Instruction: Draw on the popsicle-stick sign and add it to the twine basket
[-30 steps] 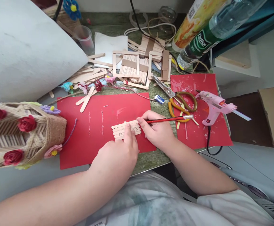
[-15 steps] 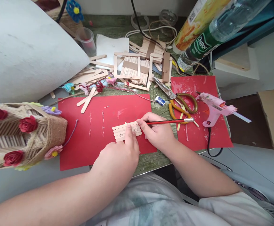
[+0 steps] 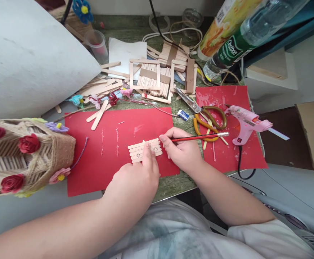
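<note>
Right hand (image 3: 182,151) pinching pencil (image 3: 194,137); left hand (image 3: 138,180) pressing sticks (image 3: 137,150), grip unclear
Eraser tip (image 3: 224,134) facing desk's (image 3: 164,189) right edge; cup (image 3: 103,57) holding something reddish

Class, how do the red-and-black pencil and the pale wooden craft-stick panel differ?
The red-and-black pencil is one slim rod; the pale wooden craft-stick panel is several flat sticks side by side. The right hand grips the pencil; the left hand touches the panel. Both are in contact with hands.
</note>
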### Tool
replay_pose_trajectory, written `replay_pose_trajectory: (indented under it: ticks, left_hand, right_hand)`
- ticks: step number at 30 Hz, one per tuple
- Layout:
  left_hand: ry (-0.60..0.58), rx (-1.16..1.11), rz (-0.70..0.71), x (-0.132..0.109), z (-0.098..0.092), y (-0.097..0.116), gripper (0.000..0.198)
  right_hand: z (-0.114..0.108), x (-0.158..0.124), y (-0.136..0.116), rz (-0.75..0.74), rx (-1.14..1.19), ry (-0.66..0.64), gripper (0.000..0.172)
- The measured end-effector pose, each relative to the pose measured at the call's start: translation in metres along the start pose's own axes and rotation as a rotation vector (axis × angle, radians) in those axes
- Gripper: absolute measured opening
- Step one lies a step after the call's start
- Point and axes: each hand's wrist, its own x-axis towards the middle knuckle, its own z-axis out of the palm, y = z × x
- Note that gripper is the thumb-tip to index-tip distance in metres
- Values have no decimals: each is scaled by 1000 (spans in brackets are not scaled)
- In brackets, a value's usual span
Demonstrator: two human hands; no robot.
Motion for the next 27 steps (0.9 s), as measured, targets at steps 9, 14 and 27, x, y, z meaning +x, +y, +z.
replay_pose_trajectory:
  ticks: [9,14,27]
  left_hand:
    - [2,-3,5,0,-3,0,63]
    - [12,5,8,-1,-4,0,61]
    - [12,-24,2,0,-2,0,67]
  right_hand:
    - [2,1,0,-53,-58,5,28]
    - [2,1,-1,-16,-39,-20,30]
    - [1,1,-2,39,-2,-49,29]
